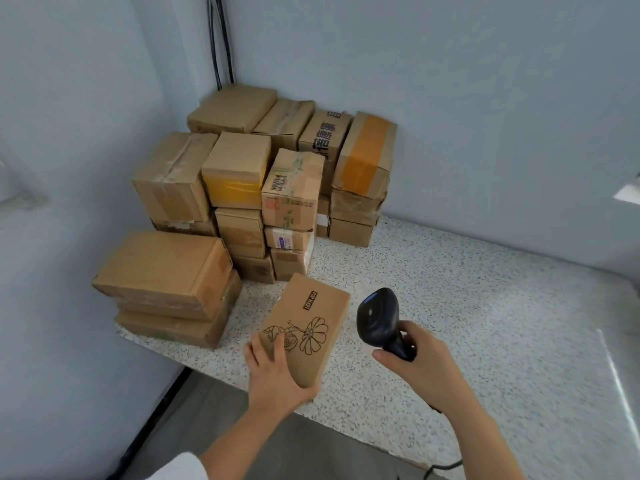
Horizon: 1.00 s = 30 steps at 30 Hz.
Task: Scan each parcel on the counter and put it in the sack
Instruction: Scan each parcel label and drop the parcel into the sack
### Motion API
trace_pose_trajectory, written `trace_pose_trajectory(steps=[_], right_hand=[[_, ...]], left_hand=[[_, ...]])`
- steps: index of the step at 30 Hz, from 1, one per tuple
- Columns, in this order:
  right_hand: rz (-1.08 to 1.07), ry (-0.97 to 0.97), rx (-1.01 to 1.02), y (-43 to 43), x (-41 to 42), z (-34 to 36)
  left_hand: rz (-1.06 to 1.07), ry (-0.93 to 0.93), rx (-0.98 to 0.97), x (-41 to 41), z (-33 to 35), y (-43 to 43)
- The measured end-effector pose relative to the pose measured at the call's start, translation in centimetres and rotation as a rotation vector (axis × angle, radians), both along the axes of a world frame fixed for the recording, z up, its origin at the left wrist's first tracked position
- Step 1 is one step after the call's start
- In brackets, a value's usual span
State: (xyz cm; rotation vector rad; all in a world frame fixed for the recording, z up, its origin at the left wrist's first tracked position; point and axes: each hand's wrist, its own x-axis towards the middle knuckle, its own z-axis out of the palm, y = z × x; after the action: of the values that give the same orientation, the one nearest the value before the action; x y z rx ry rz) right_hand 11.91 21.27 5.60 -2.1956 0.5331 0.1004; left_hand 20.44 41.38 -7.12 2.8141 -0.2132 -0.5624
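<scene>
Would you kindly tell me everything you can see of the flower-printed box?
The box is plain brown cardboard, flat and oblong, closed, with a black line drawing of flowers and a small dark printed label on its top face. The left hand grips its near corner, holding it at the counter's front edge, left of the scanner.

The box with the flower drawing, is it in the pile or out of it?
Out. The left hand grips the flower box at its near end, apart from the stacked parcels.

Flower-printed parcel beside black scanner
</scene>
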Motion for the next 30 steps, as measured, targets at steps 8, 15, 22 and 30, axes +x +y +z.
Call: trace_pose_trajectory(steps=[8,15,22,30], right_hand=[[-0.065,0.026,-0.005,-4.7,-3.8,0.3],[-0.110,0.011,-0.012,-8.2,-5.8,1.2],[-0.088,0.029,-0.012,-9.5,-6.7,1.1],[-0.049,0.033,-0.013,-9.2,-6.7,1.2]], left_hand=[[-0.071,0.150,-0.195,-0.9,1.8,-6.2],[-0.043,0.512,-0.593,-0.2,2.1,-7.8],[0.156,0.184,-0.568,1.7,1.2,-5.2],[-0.106,-0.180,-0.158,0.0,2.5,-8.4]])
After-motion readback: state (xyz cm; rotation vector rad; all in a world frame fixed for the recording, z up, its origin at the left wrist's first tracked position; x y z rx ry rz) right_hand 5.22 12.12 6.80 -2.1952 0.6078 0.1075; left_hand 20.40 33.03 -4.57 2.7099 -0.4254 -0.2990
